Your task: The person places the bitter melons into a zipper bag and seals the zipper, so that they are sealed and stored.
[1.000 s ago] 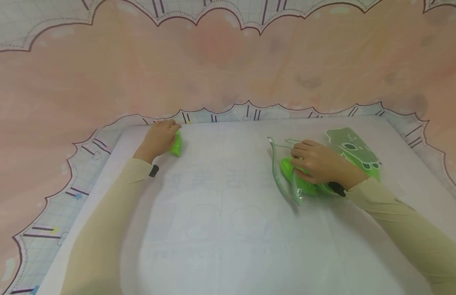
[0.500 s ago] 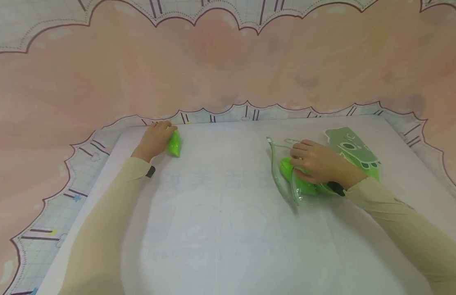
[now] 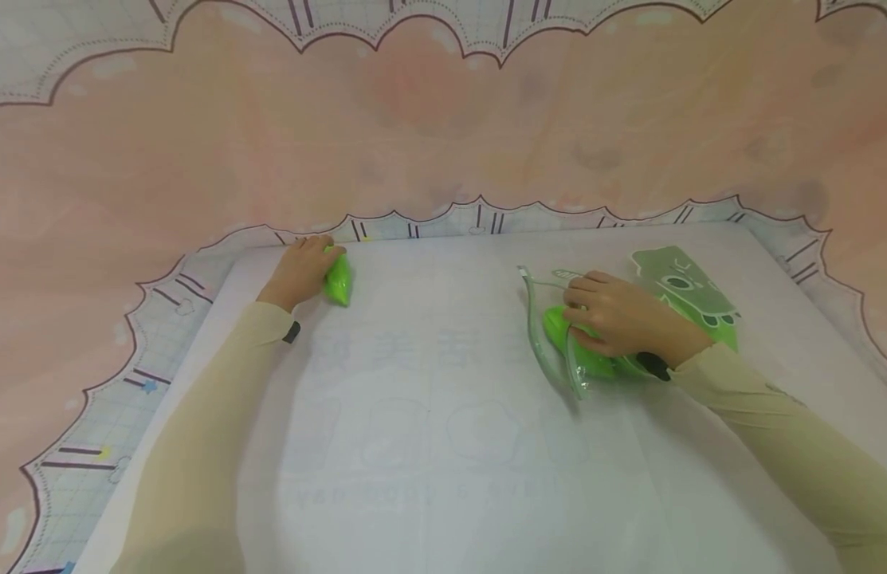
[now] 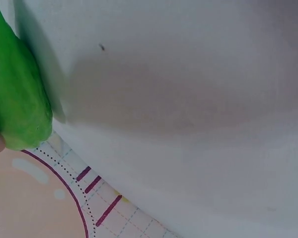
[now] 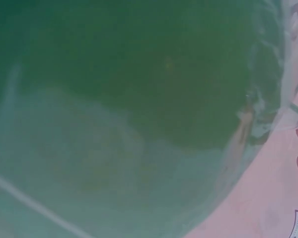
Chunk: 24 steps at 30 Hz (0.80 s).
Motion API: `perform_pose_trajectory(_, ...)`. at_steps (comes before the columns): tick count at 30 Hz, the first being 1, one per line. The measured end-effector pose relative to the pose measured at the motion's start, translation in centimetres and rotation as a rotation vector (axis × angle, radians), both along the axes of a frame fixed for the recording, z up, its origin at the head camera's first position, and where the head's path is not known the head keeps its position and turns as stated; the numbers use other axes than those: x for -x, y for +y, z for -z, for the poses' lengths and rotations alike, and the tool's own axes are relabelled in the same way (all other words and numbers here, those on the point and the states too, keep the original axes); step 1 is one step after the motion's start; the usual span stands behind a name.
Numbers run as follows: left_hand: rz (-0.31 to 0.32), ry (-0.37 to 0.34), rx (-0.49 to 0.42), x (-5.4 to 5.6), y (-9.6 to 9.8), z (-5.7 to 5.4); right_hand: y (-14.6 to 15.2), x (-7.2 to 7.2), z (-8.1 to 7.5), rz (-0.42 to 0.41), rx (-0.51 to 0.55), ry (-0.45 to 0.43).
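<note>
At the far left of the table, my left hand (image 3: 300,271) holds a bright green, elongated soft lump (image 3: 338,279), which looks like modelling clay. In the left wrist view the lump (image 4: 20,94) has a smooth, slightly dented surface, and only fingertips show beside it. On the right, my right hand (image 3: 615,315) grips a clear plastic zip bag (image 3: 538,343) by its upper part. The bag's mouth gapes toward the left. More bright green material (image 3: 558,327) shows inside it, partly hidden by the hand. The bag's green plastic (image 5: 139,99) fills most of the right wrist view.
A cartoon face (image 3: 680,283) is printed on the bag's far right part. The white table (image 3: 429,446) has faint outlines and lettering showing through. Beyond its back edge hangs a peach cloth (image 3: 414,119) with a scalloped border.
My left hand has shifted slightly left, and more of the green lump shows beside its fingers. The right hand and the bag stay in place.
</note>
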<state>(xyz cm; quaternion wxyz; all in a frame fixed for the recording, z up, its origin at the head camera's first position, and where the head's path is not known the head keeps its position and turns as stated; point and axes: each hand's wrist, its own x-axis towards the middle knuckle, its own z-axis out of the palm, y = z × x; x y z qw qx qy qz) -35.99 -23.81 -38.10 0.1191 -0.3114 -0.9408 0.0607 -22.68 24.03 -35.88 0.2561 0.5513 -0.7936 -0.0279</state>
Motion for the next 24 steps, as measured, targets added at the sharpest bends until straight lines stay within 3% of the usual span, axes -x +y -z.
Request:
perform_pose_trajectory(9, -0.023, -0.079, 0.047, 0.42, -0.18, -0.13, 0.04, 0.10, -0.02, -0.004, 0.002, -0.003)
perform_pose_trajectory(24, -0.042, -0.106, 0.073, 0.94, -0.48, 0.52, 0.05, 0.02, -0.04, -0.007, 0.009, -0.009)
